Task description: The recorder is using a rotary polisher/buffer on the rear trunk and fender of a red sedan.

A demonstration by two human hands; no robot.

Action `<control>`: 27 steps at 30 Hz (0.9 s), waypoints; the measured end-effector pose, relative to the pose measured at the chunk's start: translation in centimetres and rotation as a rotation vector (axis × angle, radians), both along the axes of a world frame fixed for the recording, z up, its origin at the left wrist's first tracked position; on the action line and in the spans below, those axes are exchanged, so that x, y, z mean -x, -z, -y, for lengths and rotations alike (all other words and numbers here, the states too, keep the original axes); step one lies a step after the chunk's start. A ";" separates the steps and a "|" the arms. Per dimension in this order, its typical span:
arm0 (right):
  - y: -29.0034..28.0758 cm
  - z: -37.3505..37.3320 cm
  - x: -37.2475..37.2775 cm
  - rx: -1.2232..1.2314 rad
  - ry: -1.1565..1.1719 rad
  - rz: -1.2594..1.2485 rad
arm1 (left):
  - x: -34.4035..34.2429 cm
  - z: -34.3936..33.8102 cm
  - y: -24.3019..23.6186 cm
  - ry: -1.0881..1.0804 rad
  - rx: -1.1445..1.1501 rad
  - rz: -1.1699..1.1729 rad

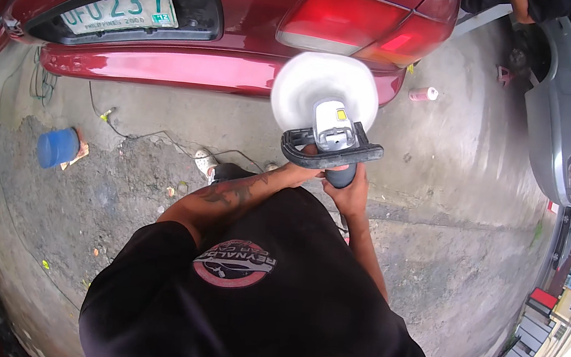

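Observation:
I hold a polisher (333, 127) with a black loop handle and a large white pad (299, 82). The pad is by the maroon car's rear bumper (162, 66), below the red taillight (351, 20); whether it touches cannot be told. My left hand (305, 169) is closed on the polisher under the loop handle, its fingers partly hidden. My right hand (349, 195) is closed round the dark grip at the tool's lower end.
A blue bucket (56, 146) stands at the left near cables (145, 135). A pink-and-white bottle (423, 93) lies right of the bumper. A silver car (562, 130) is at the right; another person's arm (521, 11) shows at top right.

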State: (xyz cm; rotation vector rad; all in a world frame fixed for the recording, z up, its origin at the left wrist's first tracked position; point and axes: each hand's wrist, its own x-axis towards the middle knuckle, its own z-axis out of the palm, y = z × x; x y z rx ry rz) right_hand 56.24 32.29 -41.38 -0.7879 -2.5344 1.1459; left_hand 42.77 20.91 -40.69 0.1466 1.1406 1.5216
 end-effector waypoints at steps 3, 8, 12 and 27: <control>-1.2 -0.5 0.7 0.068 0.000 0.007 | 0.1 -0.1 -0.5 -0.011 -0.062 -0.073; -1.4 -0.5 2.4 0.070 -0.158 0.030 | 0.4 0.8 2.1 -0.140 0.061 0.143; -1.5 0.2 4.5 -0.008 -0.239 0.024 | 1.0 2.7 1.2 -0.298 0.049 0.060; -3.6 3.9 12.9 -0.078 -0.497 0.184 | 4.4 8.3 3.0 -0.660 0.004 0.130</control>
